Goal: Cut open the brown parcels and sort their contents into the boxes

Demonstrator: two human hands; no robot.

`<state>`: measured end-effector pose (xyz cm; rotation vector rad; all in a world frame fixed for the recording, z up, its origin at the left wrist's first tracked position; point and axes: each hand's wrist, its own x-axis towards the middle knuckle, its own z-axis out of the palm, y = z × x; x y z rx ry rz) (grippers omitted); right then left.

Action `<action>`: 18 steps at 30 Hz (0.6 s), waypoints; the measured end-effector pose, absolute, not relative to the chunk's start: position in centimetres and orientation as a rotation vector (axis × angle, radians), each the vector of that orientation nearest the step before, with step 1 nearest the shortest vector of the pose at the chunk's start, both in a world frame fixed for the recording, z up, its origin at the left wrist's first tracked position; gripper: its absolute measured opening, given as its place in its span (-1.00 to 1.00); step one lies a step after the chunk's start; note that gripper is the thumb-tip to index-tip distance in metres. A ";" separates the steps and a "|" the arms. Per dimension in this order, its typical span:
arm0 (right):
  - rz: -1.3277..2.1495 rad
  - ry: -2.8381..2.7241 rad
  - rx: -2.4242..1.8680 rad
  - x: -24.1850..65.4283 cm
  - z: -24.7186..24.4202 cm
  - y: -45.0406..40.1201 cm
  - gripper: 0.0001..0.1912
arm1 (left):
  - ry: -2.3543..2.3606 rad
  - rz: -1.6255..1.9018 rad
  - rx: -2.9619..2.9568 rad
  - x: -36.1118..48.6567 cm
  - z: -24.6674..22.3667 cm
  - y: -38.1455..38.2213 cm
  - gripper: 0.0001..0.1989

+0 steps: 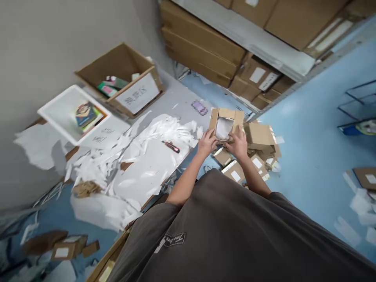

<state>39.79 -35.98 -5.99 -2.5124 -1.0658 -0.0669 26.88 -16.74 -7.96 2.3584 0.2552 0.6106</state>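
Note:
Between my two hands is a small open cardboard box [227,113], its flaps folded outward. White material, perhaps paper or padding, shows inside the box [224,127]; what lies under it is hidden. My left hand [207,142] grips the near left corner, with the fingers closed on the cardboard. At the near right side my right hand [237,144] holds the box, its thumb along the near edge. To the left, a red and black box cutter [170,147] lies on the white-covered table [141,176].
White paper scraps [164,131] are heaped across the table. Behind them stand a white bin [114,129] with books and a labelled carton [138,96] holding small packages. Cardboard boxes [260,135] are piled below my right hand. A loaded shelf [258,47] rises ahead.

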 end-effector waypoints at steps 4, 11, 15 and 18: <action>-0.202 -0.763 -2.688 43.5 -5.7 -46.3 -0.48 | -0.056 0.476 2.281 36.2 -9.2 -24.1 -0.91; -0.235 -0.277 -2.813 45.3 -7.5 -57.4 -0.46 | -0.244 0.290 2.263 44.1 -10.6 -30.8 -0.51; -0.166 -0.351 -2.724 47.4 -9.3 -57.7 -0.46 | -0.131 0.226 2.299 42.1 -11.0 -29.6 -0.45; -0.076 -0.580 -2.641 49.3 -10.5 -54.6 -0.46 | 0.064 0.164 2.358 38.5 -11.2 -27.1 -0.47</action>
